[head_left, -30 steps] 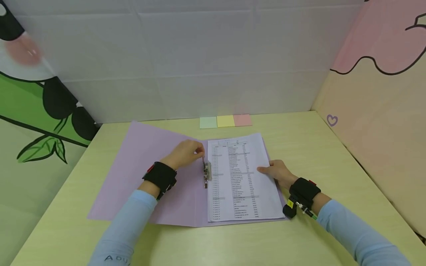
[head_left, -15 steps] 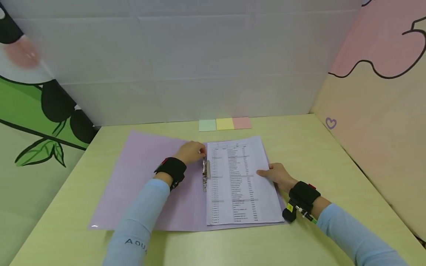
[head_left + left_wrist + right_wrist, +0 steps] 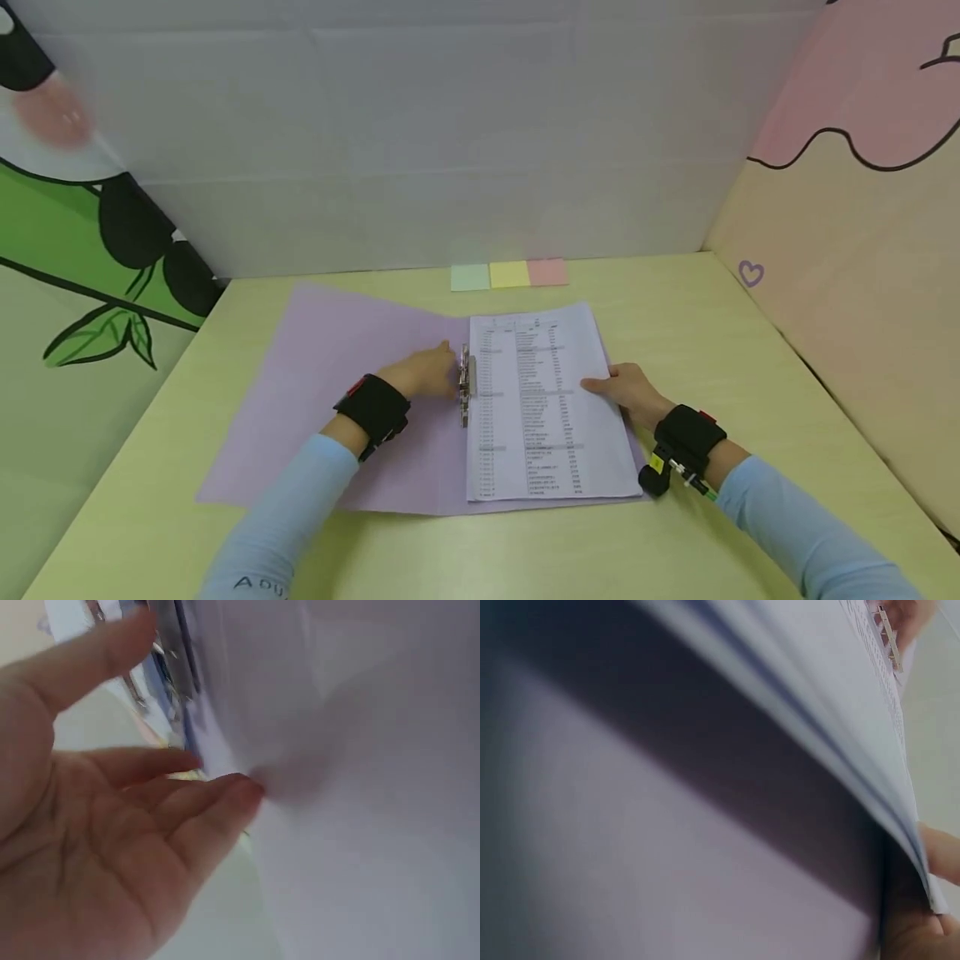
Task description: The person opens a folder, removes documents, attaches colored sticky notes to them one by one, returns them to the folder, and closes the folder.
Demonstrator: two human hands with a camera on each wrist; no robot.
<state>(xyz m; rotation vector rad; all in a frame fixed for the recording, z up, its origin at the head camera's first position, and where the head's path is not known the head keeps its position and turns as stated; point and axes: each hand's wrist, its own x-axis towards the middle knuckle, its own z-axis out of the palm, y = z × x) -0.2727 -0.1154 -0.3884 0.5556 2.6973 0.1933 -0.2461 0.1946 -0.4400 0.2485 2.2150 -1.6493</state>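
Observation:
A light purple folder (image 3: 322,383) lies spread on the table, a stack of printed papers (image 3: 540,417) on its right half. Along the papers' left edge runs a metal binder clip (image 3: 464,387). My left hand (image 3: 427,371) is beside this clip, over the left cover. In the left wrist view the thumb (image 3: 97,656) stands apart from the fingers near the metal strip, and the fingertips are right at the purple cover. My right hand (image 3: 630,390) pinches the papers' right edge, thumb on top and fingers beneath; the right wrist view shows the sheets lifted off the folder.
Green, yellow and pink paper squares (image 3: 508,274) lie in a row at the table's back edge. A pale panel (image 3: 450,150) rises behind, with painted walls at left and right. Black wrist bands with cameras (image 3: 686,442) sit close to the table and papers.
My left hand has left the upper end of the binder clip and come slightly nearer, its fingers no longer gathered at the metal end. The right hand keeps its pinch on the papers.

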